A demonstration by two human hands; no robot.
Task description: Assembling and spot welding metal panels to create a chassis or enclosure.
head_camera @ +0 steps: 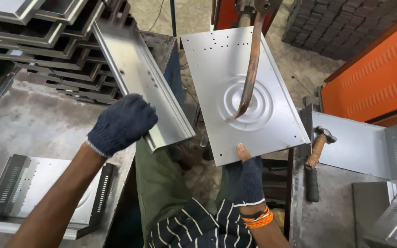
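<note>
Left grip (pixel 121 123) closed on channel panel (pixel 138 80); our right (pixel 248 177) pinches flat plate (pixel 242 92), long axis running away from us.

Two dark knitted work gloves (pixel 121 123) showed, one wooden-handled steel hammer (pixel 316 154), one flat grey sheet-metal panel with stamped rings (pixel 242 87), and perhaps a dozen stacked grey metal trays (pixel 47 41).

stacked trays (pixel 47 27): cut by top edge | welder arm (pixel 252 59): top cut off
</note>
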